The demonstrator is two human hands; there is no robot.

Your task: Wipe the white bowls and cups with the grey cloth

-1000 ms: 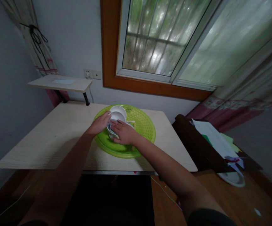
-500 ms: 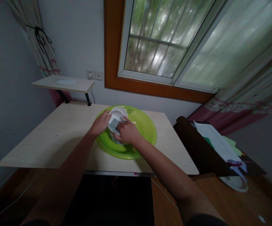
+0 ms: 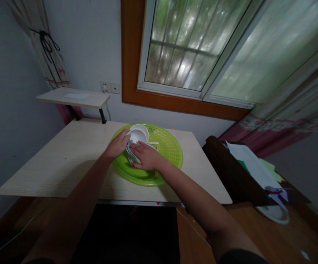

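Note:
A white bowl (image 3: pixel 138 136) is tilted toward me over the green plastic basket (image 3: pixel 172 154). My left hand (image 3: pixel 118 144) grips its left rim, thumb at the edge. My right hand (image 3: pixel 145 157) presses a grey cloth (image 3: pixel 130 142) against the near inside of the bowl; most of the cloth is hidden under the fingers. Another white bowl (image 3: pixel 142 127) shows its rim just behind. More white dishware lies below the held bowl, largely covered by my right hand. A pale wooden frame (image 3: pixel 157 146) sits in the basket to the right.
The basket rests on a light wooden desk (image 3: pixel 51 165) near a window. A small raised shelf (image 3: pixel 92 98) with a paper on it stands at the back left. Right of the desk, papers (image 3: pixel 247 157) lie on a dark brown piece of furniture (image 3: pixel 227 172).
My right hand has slid left and slightly down across the bowl with the cloth, now covering most of it. More of the bowl's white inside shows. My left hand stays on the rim.

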